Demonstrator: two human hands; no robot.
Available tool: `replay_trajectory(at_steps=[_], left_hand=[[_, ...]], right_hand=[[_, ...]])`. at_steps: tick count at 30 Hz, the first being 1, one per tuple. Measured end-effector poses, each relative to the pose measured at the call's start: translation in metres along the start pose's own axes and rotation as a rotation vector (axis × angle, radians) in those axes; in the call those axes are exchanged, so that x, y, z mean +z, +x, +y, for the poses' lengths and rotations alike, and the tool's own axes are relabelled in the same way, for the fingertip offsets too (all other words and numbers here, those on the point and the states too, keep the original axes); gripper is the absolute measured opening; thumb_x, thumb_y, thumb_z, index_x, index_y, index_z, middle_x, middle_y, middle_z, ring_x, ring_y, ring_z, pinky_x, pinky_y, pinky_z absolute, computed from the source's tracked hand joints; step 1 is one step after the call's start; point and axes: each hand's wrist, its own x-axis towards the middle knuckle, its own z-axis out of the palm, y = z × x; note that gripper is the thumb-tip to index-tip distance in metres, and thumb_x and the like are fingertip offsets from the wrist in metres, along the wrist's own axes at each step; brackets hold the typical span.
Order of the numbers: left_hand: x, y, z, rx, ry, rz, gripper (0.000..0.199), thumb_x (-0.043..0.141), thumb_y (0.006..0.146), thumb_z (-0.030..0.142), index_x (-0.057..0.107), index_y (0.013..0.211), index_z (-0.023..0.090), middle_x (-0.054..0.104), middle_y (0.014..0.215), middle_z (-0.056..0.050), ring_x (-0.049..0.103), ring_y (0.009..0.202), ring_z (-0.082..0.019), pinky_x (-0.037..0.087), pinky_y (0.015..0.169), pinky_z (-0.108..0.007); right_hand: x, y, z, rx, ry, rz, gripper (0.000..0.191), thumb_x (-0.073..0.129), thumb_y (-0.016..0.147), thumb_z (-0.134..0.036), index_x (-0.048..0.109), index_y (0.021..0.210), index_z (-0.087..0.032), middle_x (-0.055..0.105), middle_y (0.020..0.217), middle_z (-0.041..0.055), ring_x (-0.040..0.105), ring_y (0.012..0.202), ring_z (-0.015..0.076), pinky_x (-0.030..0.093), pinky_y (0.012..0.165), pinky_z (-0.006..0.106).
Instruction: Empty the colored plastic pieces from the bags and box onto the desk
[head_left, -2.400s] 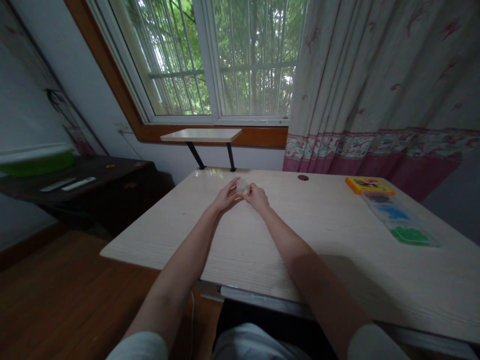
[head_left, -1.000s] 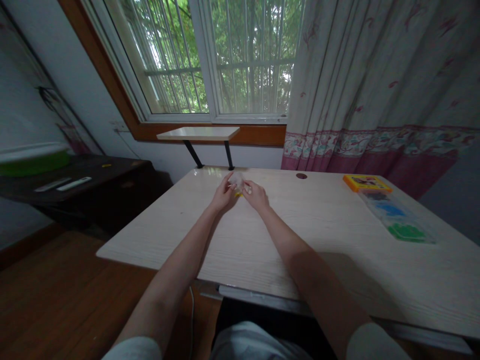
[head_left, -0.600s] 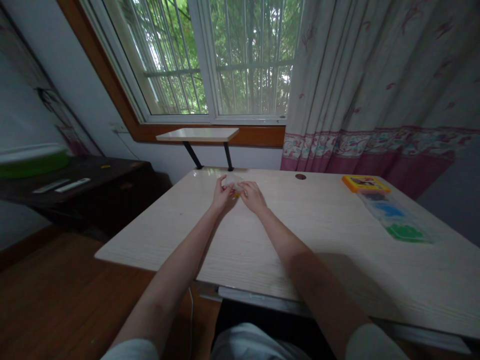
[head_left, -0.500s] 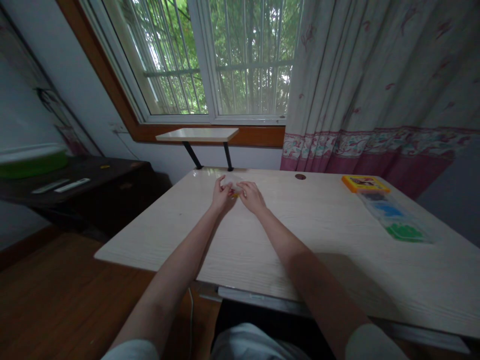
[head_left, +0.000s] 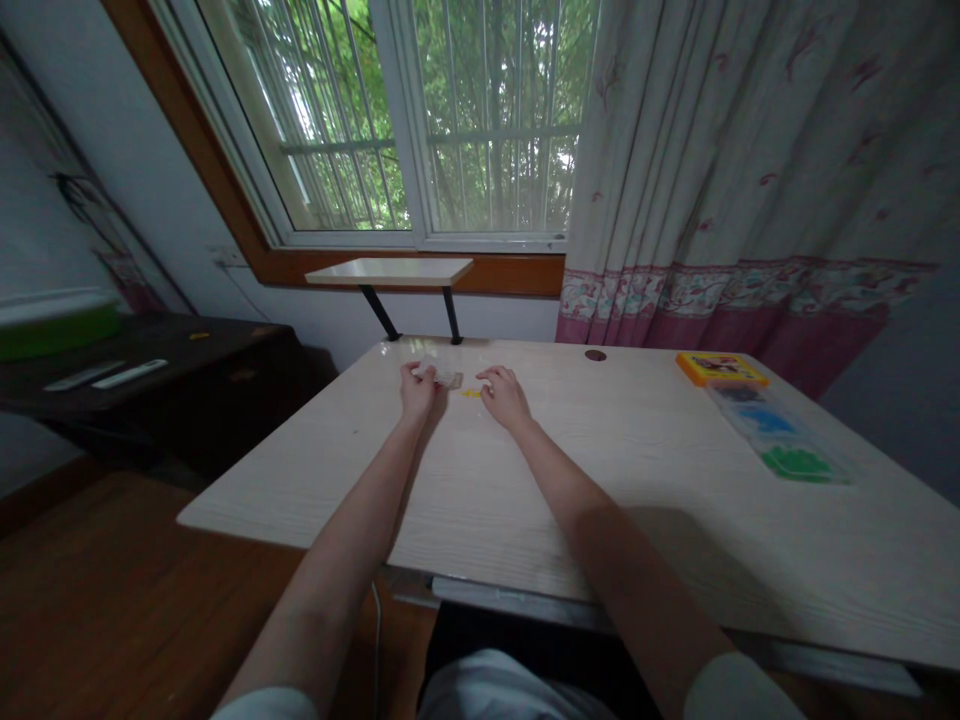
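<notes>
Pale table (head_left: 480,500) with yellow pieces (head_left: 472,393), orange box (head_left: 721,369), colored packets (head_left: 799,463).

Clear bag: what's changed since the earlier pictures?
The left hand has carried the clear bag leftward; the right hand has let go of it and is beside the yellow pieces on the table. The orange box, blue pieces and green pieces stayed put.

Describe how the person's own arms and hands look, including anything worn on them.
The left arm and right arm are bare below short, pale sleeves, which look plain where they show at the bottom of the picture. The left hand and right hand wear no gloves, and neither wrist shows a watch. Rings would be too small to make out.
</notes>
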Motion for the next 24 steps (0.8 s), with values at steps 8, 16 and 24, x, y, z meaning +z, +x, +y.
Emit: replay_trajectory(at_steps=[8,16,24], left_hand=[[-0.018,-0.004,0.012,0.15,0.375,0.062,0.047,0.047,0.078,0.032,0.047,0.118,0.007,0.05,0.117,-0.022,0.046,0.113,-0.032,0.037,0.093,-0.044],[-0.02,-0.028,0.036,0.366,0.834,-0.157,0.035,0.041,0.082,0.032,0.06,0.105,0.016,0.052,0.108,-0.018,0.048,0.106,-0.034,0.041,0.085,-0.047],[-0.012,-0.022,0.024,0.375,0.887,-0.34,0.047,0.037,0.083,0.022,0.042,0.129,0.019,0.041,0.133,-0.016,0.041,0.119,-0.03,0.038,0.093,-0.051]], right_hand=[[0.002,0.0,-0.001,-0.006,-0.02,-0.005,0.027,0.044,0.081,-0.014,0.061,0.101,-0.021,0.055,0.104,0.0047,0.046,0.102,0.0177,0.04,0.091,0.032],[-0.042,-0.011,0.018,-0.013,-0.164,-0.212,0.033,0.049,0.077,-0.014,0.059,0.108,-0.019,0.056,0.11,0.0063,0.05,0.104,0.0179,0.038,0.093,0.032],[-0.224,-0.086,0.102,0.047,-0.407,-0.424,0.048,0.056,0.072,-0.03,0.052,0.119,-0.018,0.054,0.119,0.0129,0.051,0.111,0.022,0.037,0.096,0.035]])
